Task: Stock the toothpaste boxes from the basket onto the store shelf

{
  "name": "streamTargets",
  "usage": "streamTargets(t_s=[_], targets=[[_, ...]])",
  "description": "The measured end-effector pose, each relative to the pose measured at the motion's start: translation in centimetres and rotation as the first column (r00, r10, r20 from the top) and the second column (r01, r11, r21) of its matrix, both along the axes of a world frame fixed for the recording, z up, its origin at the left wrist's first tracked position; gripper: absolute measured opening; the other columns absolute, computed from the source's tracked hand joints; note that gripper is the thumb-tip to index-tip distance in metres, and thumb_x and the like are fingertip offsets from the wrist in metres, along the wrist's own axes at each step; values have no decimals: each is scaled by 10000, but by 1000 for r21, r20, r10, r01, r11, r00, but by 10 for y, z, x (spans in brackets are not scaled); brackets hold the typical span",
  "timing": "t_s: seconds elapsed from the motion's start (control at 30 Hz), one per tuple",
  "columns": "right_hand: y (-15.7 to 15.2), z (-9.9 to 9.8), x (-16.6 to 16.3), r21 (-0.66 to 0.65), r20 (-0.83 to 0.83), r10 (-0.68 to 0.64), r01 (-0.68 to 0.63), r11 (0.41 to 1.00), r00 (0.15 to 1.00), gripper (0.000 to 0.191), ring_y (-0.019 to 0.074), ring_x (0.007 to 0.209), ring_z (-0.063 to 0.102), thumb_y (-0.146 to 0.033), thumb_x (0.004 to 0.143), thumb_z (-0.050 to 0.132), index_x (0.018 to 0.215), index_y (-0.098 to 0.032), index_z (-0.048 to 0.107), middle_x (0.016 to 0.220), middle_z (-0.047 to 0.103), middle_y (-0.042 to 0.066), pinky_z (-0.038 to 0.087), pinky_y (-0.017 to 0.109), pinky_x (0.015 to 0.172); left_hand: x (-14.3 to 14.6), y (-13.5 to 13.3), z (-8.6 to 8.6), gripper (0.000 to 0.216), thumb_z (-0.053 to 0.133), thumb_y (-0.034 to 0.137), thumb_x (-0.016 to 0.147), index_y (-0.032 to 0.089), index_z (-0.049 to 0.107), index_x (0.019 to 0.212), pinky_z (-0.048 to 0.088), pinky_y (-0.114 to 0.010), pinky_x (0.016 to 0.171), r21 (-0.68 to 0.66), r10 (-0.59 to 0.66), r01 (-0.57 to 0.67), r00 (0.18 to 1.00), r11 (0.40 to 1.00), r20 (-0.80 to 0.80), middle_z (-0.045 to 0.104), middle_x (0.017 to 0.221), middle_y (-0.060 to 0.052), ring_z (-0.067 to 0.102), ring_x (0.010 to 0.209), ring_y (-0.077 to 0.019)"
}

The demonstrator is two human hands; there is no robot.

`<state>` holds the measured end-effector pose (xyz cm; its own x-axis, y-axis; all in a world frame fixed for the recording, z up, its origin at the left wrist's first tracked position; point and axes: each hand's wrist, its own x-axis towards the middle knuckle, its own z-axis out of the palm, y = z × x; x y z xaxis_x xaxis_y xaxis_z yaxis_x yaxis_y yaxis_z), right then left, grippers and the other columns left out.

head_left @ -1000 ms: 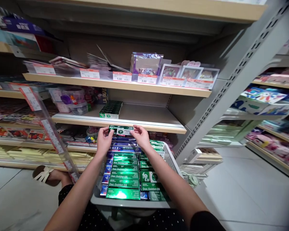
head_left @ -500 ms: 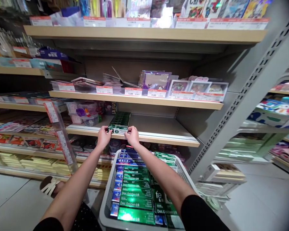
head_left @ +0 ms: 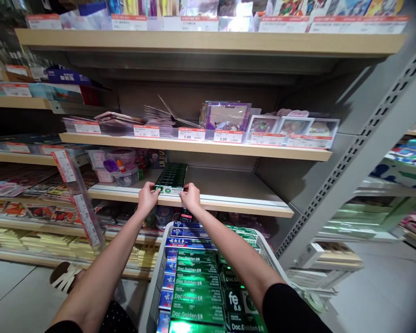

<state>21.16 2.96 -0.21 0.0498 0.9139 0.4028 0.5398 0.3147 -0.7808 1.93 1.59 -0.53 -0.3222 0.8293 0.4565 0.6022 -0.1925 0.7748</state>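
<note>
A row of dark green toothpaste boxes (head_left: 172,174) stands on the lower shelf (head_left: 225,185), running back from its front edge. My left hand (head_left: 148,199) pinches the left end of the front box (head_left: 169,190), and my right hand (head_left: 191,199) holds its right end. Below my forearms is a grey plastic basket (head_left: 152,286). Inside it, green Doc.Golden boxes (head_left: 197,296) lie stacked, with blue boxes (head_left: 190,243) at its far end and left side.
Clear tubs (head_left: 123,169) sit left of the row. The shelf above (head_left: 194,144) overhangs it, carrying cards and plastic cases. A price-tag strip (head_left: 78,199) juts out at the left. A slotted grey upright (head_left: 343,152) bounds the right side. Someone's sandalled foot (head_left: 65,277) is at lower left.
The view has shifted slightly, and the basket appears lower. Both hands stay at the ends of the front box, which looks pushed a little closer against the row.
</note>
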Motion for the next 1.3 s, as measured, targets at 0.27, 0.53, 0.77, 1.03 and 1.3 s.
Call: streamTargets(t_s=[0.27,0.53,0.77,1.03,1.3], targets=[[10,-3,4,-7,-55,7,-7,1000,998,154,184,730,674,-160,748,673,878,-186,596,869,690,70,540,313,735,-4,8,8,239,708,318,706,200,553,845,548,-324,778,-26,-35,36,999,999,42,709,887,-62,696,817,-215],[11,-11,3,30,-90,21,-19,999,996,201,189,781,685,-198,748,659,928,-189,568,938,694,78,538,307,754,-3,14,3,270,670,318,726,187,552,930,535,-321,761,-55,-31,30,999,998,-10,705,921,-84,691,826,-224],[4,-6,10,34,-166,33,-28,999,986,400,208,934,676,-247,751,634,1122,-169,506,1060,681,111,523,322,856,-3,12,1,537,666,255,706,156,486,1202,506,-393,897,-44,33,-35,998,998,-50,666,1114,-154,660,981,-277],[-27,-1,35,-38,-385,212,-245,969,898,422,176,1062,646,-189,736,636,1137,-169,506,1141,656,113,497,321,961,-7,-4,-8,498,605,183,749,146,479,1229,452,-370,1035,66,-114,102,972,993,205,580,1272,-155,577,1184,-222],[-97,-16,148,75,-540,277,-282,956,795,324,192,939,687,-403,740,695,956,-171,629,954,713,76,533,398,924,29,-73,-28,329,533,255,838,195,580,1158,490,-352,967,188,-61,59,998,980,2,587,1186,-93,624,1029,-201]])
